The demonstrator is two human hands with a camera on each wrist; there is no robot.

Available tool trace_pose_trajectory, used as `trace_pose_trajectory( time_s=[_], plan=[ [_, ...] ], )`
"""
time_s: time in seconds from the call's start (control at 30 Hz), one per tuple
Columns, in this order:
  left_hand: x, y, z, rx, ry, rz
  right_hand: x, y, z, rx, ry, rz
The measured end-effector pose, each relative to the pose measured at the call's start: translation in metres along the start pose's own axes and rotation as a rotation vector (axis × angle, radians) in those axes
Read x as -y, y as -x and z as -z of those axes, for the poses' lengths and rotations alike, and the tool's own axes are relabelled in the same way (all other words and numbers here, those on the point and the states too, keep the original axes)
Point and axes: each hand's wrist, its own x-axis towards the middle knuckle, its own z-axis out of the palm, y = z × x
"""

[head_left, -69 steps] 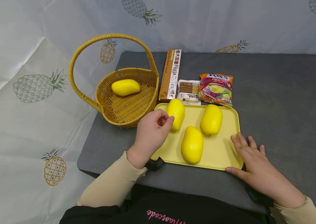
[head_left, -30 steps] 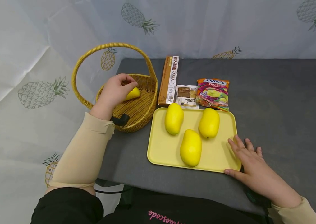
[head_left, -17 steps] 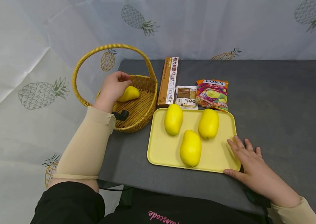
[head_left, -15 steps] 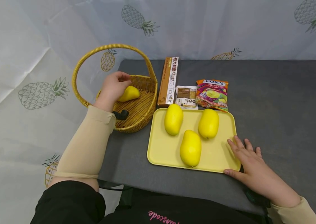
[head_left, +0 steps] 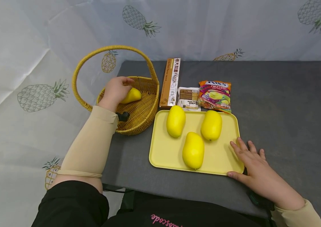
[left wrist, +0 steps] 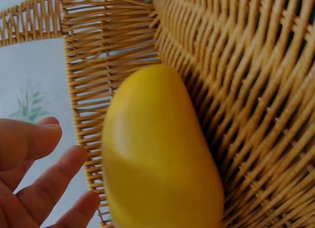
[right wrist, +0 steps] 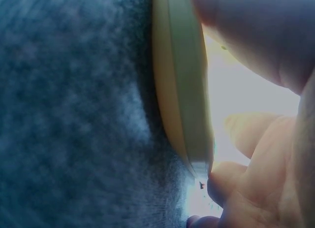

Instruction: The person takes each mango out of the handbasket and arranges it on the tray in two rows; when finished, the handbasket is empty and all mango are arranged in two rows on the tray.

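In the head view, my left hand [head_left: 116,91] reaches over the rim of the wicker basket [head_left: 144,119], above a yellow mango [head_left: 133,95]. The left wrist view shows this mango [left wrist: 157,154] lying against the woven wall; my fingers [left wrist: 51,181] are loosely bent beside it, with a gap between. Part of it is hidden by the hand in the head view. My right hand [head_left: 254,165] rests spread at the right edge of the yellow tray [head_left: 163,156], its thumb at the near corner. Three mangoes lie on the tray: a left one [head_left: 176,121], a front one [head_left: 193,150] and a right one [head_left: 211,125].
Behind the tray lie a pasta box [head_left: 170,82], a small brown-and-white packet [head_left: 189,98] and a FOX'S candy bag [head_left: 215,96]. The basket's tall handle [head_left: 115,48] arches over its opening. A dark grey table [head_left: 285,104] carries everything, with a pineapple-print curtain [head_left: 200,28] behind.
From beside the tray's left mango, my left hand has moved left to the basket, then dipped slightly lower over the mango there. The right hand and the tray's mangoes stay in place.
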Motion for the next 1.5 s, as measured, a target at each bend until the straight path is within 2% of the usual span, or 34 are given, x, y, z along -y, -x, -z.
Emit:
trace_pose_trajectory(
  time_s=[0.27, 0.73, 1.03, 1.3, 1.5],
  plan=[
    [0.0019, -0.0015, -0.0034, 0.01, -0.037, -0.021, 0.0009, -0.0002, 0.001, 0.005, 0.004, -0.003],
    [0.004, -0.0041, -0.0066, 0.034, -0.086, -0.013, -0.0027, -0.0001, 0.0012, 0.004, -0.008, 0.003],
    [0.0068, -0.0058, -0.0072, 0.059, -0.079, 0.017, -0.0008, 0.0003, 0.0014, -0.003, 0.002, 0.009],
    [0.0084, -0.004, -0.0066, 0.08, -0.053, 0.083, -0.0002, 0.0008, 0.0025, 0.001, -0.002, 0.008],
    [0.0082, -0.0019, -0.0065, 0.074, -0.038, 0.101, -0.0001, 0.0009, 0.0026, 0.001, 0.0, 0.008]
  ],
)
